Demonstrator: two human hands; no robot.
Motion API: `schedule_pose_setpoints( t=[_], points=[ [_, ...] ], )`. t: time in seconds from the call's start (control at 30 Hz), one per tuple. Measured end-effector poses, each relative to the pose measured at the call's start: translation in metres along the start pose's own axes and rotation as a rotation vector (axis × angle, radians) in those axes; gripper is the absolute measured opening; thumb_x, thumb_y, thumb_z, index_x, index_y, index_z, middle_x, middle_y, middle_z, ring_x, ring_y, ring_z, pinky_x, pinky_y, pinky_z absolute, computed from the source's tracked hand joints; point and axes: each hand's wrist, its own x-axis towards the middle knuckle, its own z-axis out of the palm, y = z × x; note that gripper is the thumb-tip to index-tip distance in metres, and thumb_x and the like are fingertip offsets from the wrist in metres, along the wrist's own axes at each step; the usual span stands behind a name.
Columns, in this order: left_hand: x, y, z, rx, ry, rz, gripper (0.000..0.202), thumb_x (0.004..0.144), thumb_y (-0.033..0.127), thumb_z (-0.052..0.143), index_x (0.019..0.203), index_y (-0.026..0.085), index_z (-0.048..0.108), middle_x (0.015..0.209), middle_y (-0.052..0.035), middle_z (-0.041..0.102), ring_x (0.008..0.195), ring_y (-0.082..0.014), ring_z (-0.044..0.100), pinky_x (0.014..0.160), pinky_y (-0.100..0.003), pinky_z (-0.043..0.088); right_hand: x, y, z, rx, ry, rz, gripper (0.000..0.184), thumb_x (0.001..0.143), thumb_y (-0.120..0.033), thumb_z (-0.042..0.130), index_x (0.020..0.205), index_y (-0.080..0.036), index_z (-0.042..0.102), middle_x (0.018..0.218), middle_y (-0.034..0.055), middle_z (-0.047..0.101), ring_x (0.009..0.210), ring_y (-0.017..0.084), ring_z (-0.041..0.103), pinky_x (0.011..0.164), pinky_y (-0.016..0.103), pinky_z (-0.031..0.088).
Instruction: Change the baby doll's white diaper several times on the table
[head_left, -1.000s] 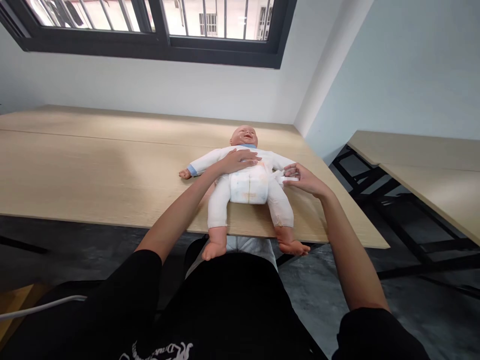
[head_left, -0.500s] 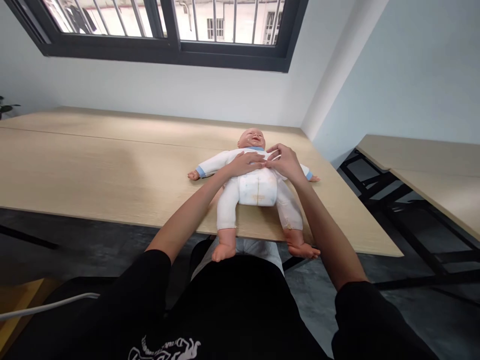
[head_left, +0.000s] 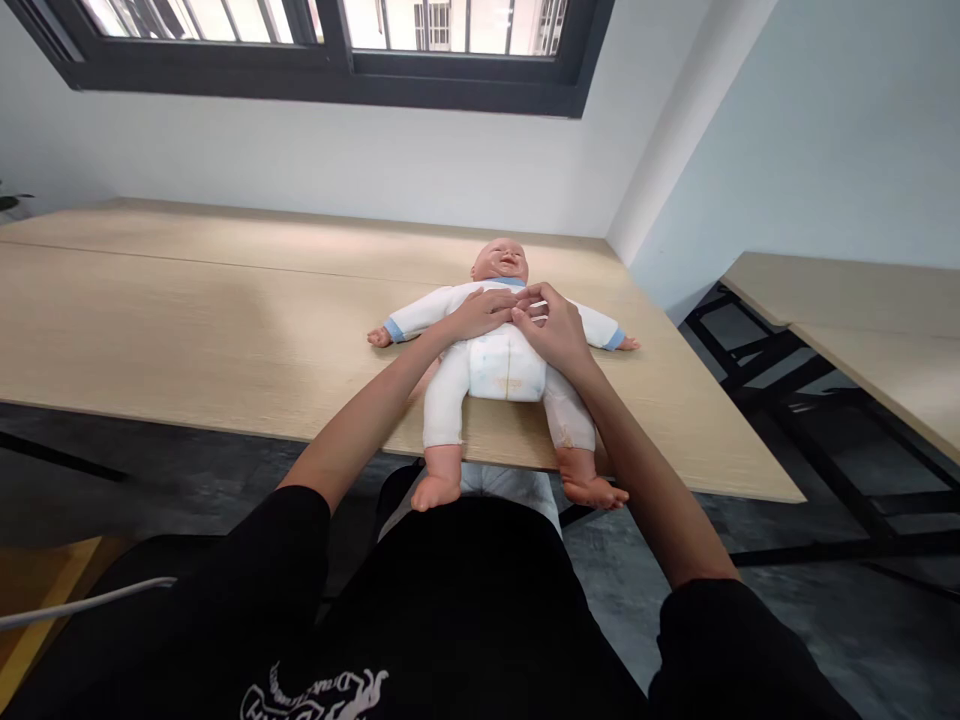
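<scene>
A baby doll with a laughing face lies on its back, head toward the wall, arms spread and feet past the table's near edge. It wears a white top with blue cuffs and collar, and a white diaper around its hips. My left hand rests flat on the belly at the diaper's upper edge, fingers extended. Beside it, my right hand has its thumb and fingers bent toward each other near the left fingertips. Whatever lies between those fingertips is too small to make out.
The doll lies on a light wooden table along a white wall. Above is a dark-framed window with bars. To the right stands another wooden table with black legs. A white cable crosses the lower left.
My right fingers have curled in closer together and moved nearer to my left fingertips. My left hand stays flat on the belly. The whole view has shifted slightly.
</scene>
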Motion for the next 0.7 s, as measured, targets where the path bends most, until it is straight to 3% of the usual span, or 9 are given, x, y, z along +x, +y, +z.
schedule_pose_setpoints(
  t=[0.07, 0.17, 0.27, 0.33, 0.5, 0.6, 0.7],
  points=[
    [0.001, -0.002, 0.002, -0.061, 0.067, 0.044, 0.038, 0.098, 0.028, 0.038, 0.126, 0.022, 0.065, 0.137, -0.0048, 0.064, 0.133, -0.0232, 0.052, 0.122, -0.045, 0.027, -0.001, -0.002, 0.0, 0.009, -0.044, -0.031, 0.019, 0.087, -0.032, 0.061, 0.103, -0.022, 0.06, 0.105, 0.0057, 0.072, 0.09, 0.024, 0.069, 0.085, 0.039, 0.054],
    [-0.003, -0.007, 0.004, -0.144, 0.29, 0.065, 0.033, 0.097, 0.022, 0.042, 0.124, 0.017, 0.059, 0.137, -0.0113, 0.061, 0.128, -0.0209, 0.054, 0.111, -0.033, 0.041, -0.002, -0.004, 0.0, 0.084, -0.121, -0.077, 0.018, 0.09, -0.033, 0.057, 0.106, -0.024, 0.059, 0.118, 0.0032, 0.07, 0.093, 0.023, 0.071, 0.091, 0.04, 0.053],
    [-0.02, -0.019, 0.002, -0.126, 0.566, -0.136, 0.023, 0.098, 0.019, 0.038, 0.111, 0.017, 0.056, 0.121, -0.0131, 0.064, 0.111, -0.0202, 0.059, 0.098, -0.032, 0.047, -0.001, -0.001, 0.001, 0.161, -0.162, -0.06, 0.017, 0.093, -0.033, 0.052, 0.105, -0.023, 0.058, 0.121, 0.003, 0.07, 0.094, 0.021, 0.072, 0.094, 0.039, 0.052],
    [-0.038, -0.029, -0.003, -0.083, 0.619, -0.255, 0.015, 0.096, 0.018, 0.039, 0.095, 0.018, 0.054, 0.102, -0.0097, 0.065, 0.098, -0.0198, 0.06, 0.091, -0.033, 0.048, 0.001, 0.002, 0.003, 0.206, -0.158, -0.034, 0.017, 0.093, -0.033, 0.052, 0.104, -0.022, 0.058, 0.119, 0.0038, 0.07, 0.096, 0.021, 0.071, 0.093, 0.038, 0.053],
    [-0.079, -0.039, -0.018, -0.13, 0.314, -0.212, 0.012, 0.084, 0.022, 0.051, 0.073, 0.019, 0.05, 0.071, -0.0004, 0.055, 0.069, -0.0148, 0.048, 0.07, -0.028, 0.041, 0.005, 0.013, 0.01, 0.276, -0.107, -0.006, 0.018, 0.087, -0.032, 0.061, 0.1, -0.021, 0.062, 0.101, 0.0051, 0.073, 0.096, 0.021, 0.07, 0.092, 0.038, 0.055],
    [-0.086, -0.036, -0.021, -0.197, 0.165, -0.115, 0.01, 0.079, 0.026, 0.053, 0.073, 0.02, 0.048, 0.07, 0.0012, 0.049, 0.066, -0.0134, 0.042, 0.065, -0.026, 0.037, 0.007, 0.018, 0.013, 0.37, -0.067, 0.035, 0.013, 0.086, -0.028, 0.061, 0.096, -0.019, 0.062, 0.091, 0.0051, 0.072, 0.089, 0.021, 0.072, 0.089, 0.038, 0.058],
    [-0.086, -0.036, -0.022, -0.244, 0.078, -0.096, 0.012, 0.074, 0.03, 0.053, 0.079, 0.02, 0.049, 0.079, -0.0006, 0.052, 0.072, -0.015, 0.047, 0.068, -0.027, 0.042, 0.009, 0.021, 0.016, 0.448, -0.05, 0.074, 0.009, 0.087, -0.027, 0.06, 0.091, -0.019, 0.062, 0.084, 0.0043, 0.072, 0.085, 0.02, 0.072, 0.087, 0.037, 0.06]
  ],
)
